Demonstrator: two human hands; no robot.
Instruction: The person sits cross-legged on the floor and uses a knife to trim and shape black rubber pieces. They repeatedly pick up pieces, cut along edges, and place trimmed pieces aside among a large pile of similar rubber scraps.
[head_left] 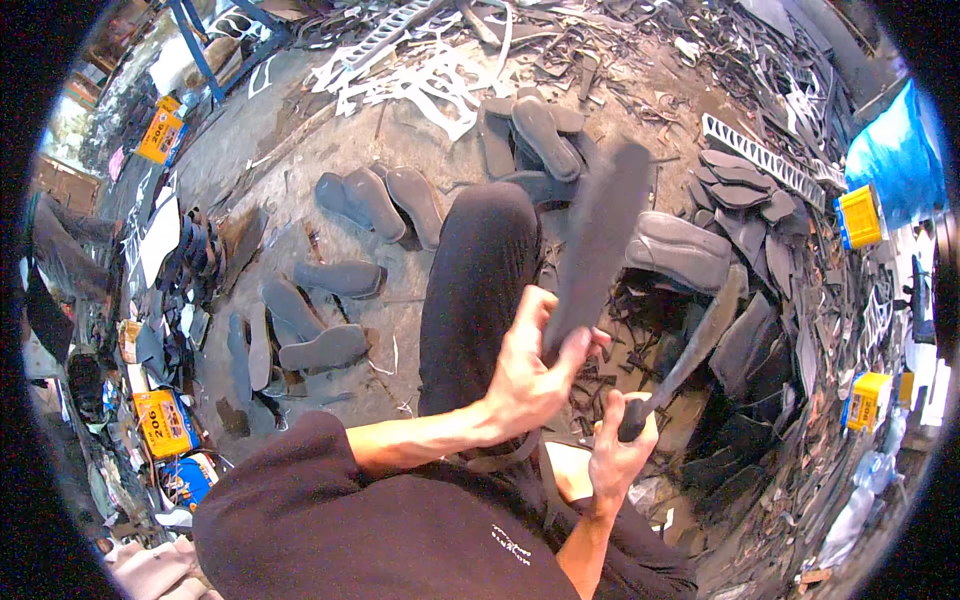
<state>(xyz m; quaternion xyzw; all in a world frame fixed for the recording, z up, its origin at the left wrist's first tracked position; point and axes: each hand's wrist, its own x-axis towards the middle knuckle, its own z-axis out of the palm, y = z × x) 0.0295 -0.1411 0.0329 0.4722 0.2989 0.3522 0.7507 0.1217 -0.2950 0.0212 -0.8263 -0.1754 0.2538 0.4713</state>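
My left hand grips the lower end of a dark grey shoe sole, which stands tilted upward over my black-trousered knee. My right hand is closed around the black handle of a long blade that points up and to the right, just right of the sole. The blade is blurred. Both hands sit close together above my lap.
Several grey soles lie scattered on the dirty floor to the left and ahead. A heap of cut soles and dark scraps fills the right side. White cut-out strips lie at the top. Yellow boxes and tins stand at the edges.
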